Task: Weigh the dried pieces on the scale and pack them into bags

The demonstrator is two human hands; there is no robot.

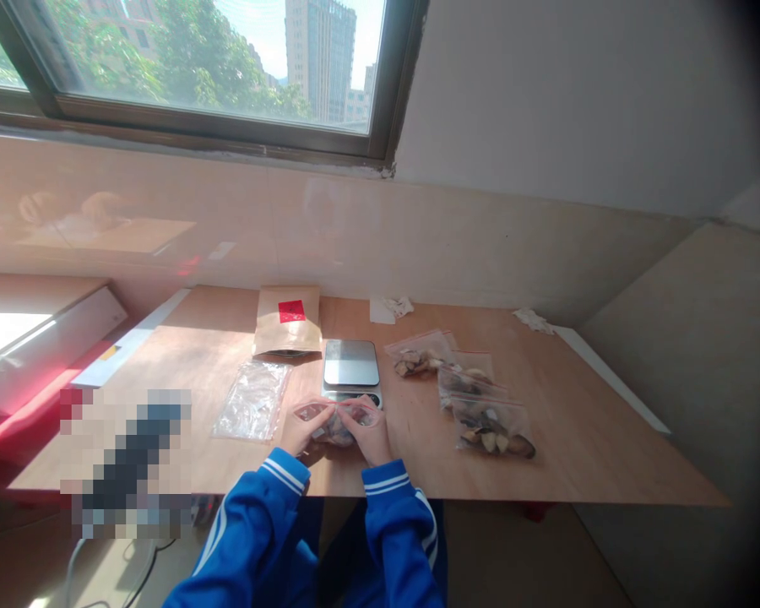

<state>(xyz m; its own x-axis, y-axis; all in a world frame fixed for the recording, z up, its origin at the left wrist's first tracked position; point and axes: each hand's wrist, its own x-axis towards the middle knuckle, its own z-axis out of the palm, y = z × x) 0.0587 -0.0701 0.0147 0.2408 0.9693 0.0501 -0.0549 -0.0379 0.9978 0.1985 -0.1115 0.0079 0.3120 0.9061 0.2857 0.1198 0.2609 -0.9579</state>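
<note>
Both my hands pinch the red-edged top of a clear zip bag (pixel 334 432) near the table's front edge. Dark, lumpy pieces show inside it, partly hidden by my fingers. My left hand (pixel 301 429) grips the bag's upper left side, and my right hand (pixel 370 429) the upper right, with the fingertips almost meeting in the middle. Just behind the bag stands a kitchen scale (pixel 350 363) with a silver plate; the bag and my hands cover part of its front panel. Left of the scale lies a flat, clear plastic bag (pixel 252 400).
Several filled zip bags (pixel 494 431) of dried slices lie to the right. A brown paper pouch (pixel 285 331) with a red label stands behind the flat bag. Crumpled white paper (pixel 398 307) lies by the wall. A blurred-out dark object (pixel 136 456) is at the left.
</note>
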